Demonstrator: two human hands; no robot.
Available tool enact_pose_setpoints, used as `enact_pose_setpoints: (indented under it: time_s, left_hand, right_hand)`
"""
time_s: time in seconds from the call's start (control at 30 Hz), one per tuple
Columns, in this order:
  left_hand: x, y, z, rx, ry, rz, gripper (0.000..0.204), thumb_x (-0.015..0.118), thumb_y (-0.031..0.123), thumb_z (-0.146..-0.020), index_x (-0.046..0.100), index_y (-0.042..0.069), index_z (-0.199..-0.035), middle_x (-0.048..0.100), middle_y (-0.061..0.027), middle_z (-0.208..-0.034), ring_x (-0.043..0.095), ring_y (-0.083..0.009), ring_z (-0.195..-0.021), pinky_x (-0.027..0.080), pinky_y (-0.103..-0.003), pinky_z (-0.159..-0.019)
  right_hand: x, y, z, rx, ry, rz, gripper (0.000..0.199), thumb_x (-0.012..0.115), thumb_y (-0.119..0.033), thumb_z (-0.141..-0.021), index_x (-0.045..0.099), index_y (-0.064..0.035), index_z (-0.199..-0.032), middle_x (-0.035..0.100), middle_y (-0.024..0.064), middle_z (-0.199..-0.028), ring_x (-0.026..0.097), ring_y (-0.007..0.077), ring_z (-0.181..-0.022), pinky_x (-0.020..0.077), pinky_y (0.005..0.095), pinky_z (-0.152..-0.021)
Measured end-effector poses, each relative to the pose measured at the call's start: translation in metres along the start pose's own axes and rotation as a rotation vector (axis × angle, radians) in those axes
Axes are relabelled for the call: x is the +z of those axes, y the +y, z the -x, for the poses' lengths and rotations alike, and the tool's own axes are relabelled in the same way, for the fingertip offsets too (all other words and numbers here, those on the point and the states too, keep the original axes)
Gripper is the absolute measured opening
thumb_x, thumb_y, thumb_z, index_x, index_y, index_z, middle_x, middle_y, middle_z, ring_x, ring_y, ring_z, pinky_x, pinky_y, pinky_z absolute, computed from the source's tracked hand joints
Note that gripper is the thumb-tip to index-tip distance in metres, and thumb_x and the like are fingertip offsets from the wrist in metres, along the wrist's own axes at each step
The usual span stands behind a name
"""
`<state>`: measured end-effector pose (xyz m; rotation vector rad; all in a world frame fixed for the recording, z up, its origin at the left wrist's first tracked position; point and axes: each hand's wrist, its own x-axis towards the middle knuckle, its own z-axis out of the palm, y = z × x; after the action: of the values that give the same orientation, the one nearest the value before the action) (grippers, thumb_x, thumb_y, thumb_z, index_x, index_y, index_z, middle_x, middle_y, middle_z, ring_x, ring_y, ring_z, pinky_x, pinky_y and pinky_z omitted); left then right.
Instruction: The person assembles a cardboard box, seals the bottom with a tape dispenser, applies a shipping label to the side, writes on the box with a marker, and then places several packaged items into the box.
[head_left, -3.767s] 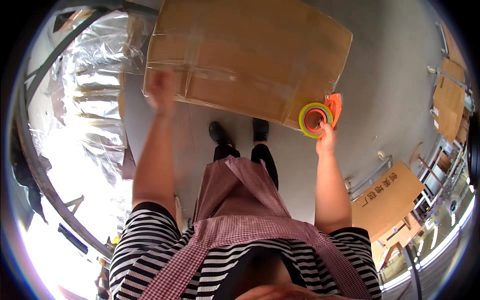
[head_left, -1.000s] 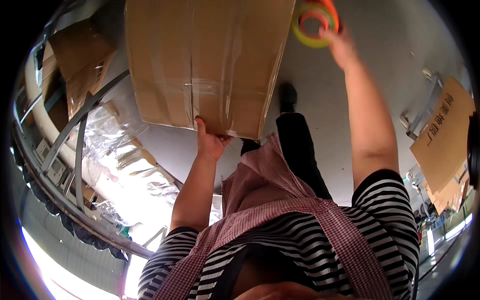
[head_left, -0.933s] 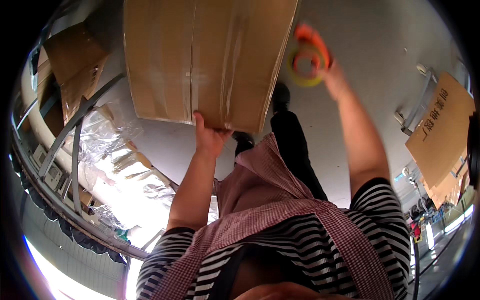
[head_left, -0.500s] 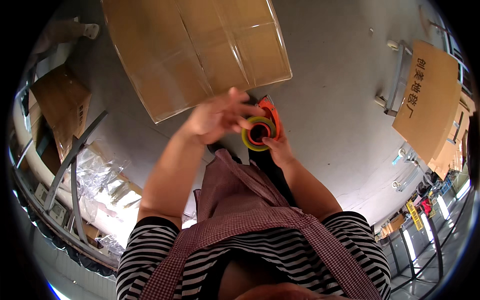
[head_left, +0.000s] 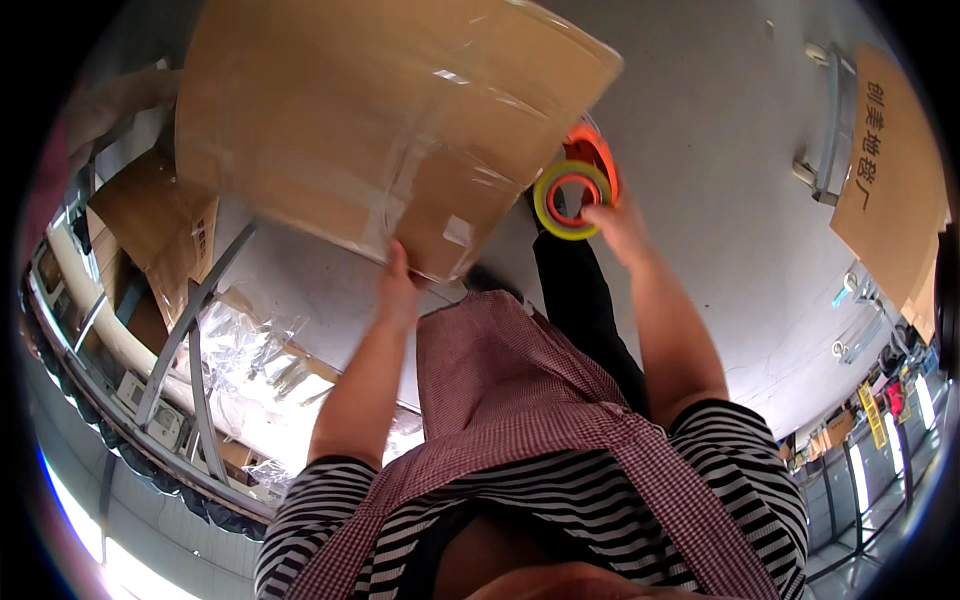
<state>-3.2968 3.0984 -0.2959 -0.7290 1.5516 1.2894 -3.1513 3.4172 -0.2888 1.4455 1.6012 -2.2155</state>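
Note:
A large brown cardboard box point(head_left: 370, 130), sealed with clear tape, fills the upper left of the head view. My left hand point(head_left: 398, 290) grips its near lower edge and holds it tilted. My right hand point(head_left: 618, 225) is raised beside the box's right corner and holds an orange tape dispenser point(head_left: 592, 155) carrying a yellow-green roll of tape point(head_left: 572, 200). The roll sits just off the box's corner, close to its edge. Below are my striped shirt and red checked apron.
The grey concrete floor point(head_left: 720, 150) lies to the right. A flattened cardboard sheet point(head_left: 890, 170) and a metal frame point(head_left: 830, 120) lie at the far right. On the left stand a metal rack point(head_left: 190, 340), crumpled clear plastic wrap point(head_left: 250, 350) and more cardboard point(head_left: 150, 220).
The box has swung back in front of me, with my left hand at its lower edge again. My right hand has carried the tape dispenser from my chest up to the box's right corner.

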Motion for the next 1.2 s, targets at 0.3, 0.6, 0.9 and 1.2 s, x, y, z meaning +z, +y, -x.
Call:
enact_pose_setpoints:
  time_s: [0.3, 0.6, 0.9, 1.2]
  left_hand:
    - [0.105, 0.003, 0.009, -0.413, -0.480, 0.365, 0.122, 0.015, 0.093, -0.073, 0.031, -0.004, -0.145, 0.040, -0.0102, -0.150, 0.032, -0.0270, -0.138, 0.021, -0.050, -0.113]
    - [0.201, 0.047, -0.013, -0.267, -0.531, 0.182, 0.128, 0.014, 0.097, -0.068, 0.015, 0.000, -0.153, 0.010, -0.0151, -0.161, 0.011, -0.0315, -0.148, 0.000, -0.056, -0.115]
    - [-0.011, 0.074, -0.015, 0.348, -0.477, -0.182, 0.048, 0.052, 0.047, -0.096, 0.062, 0.003, -0.112, 0.067, -0.0127, -0.109, 0.064, -0.0214, -0.097, 0.049, -0.038, -0.090]
    - [-0.239, 0.001, -0.013, -0.068, 0.487, -0.101, 0.094, 0.064, 0.069, -0.079, 0.041, 0.002, -0.140, 0.052, -0.0070, -0.136, 0.052, -0.0219, -0.121, 0.043, -0.038, -0.098]
  right_hand:
    - [0.033, -0.102, -0.104, -0.260, -0.401, 0.592, 0.087, 0.063, -0.014, -0.074, 0.027, -0.0215, -0.153, 0.059, 0.0103, -0.122, 0.055, 0.0222, -0.108, 0.0432, 0.0330, -0.095]
    - [-0.069, 0.008, 0.025, 0.256, -0.337, 0.191, 0.093, 0.058, 0.006, -0.071, 0.026, -0.0205, -0.154, 0.053, 0.0040, -0.135, 0.052, 0.0155, -0.116, 0.0412, 0.0301, -0.100]
    - [0.055, 0.078, 0.039, 0.028, -0.017, -0.190, 0.092, 0.061, 0.009, -0.080, 0.017, -0.0173, -0.156, 0.053, 0.0047, -0.127, 0.054, 0.0147, -0.108, 0.0433, 0.0273, -0.096]
    - [0.056, 0.023, -0.043, -0.098, 0.129, 0.047, 0.058, 0.061, -0.003, -0.076, 0.046, -0.0034, -0.132, 0.061, 0.0065, -0.104, 0.060, 0.0170, -0.099, 0.0475, 0.0326, -0.090]
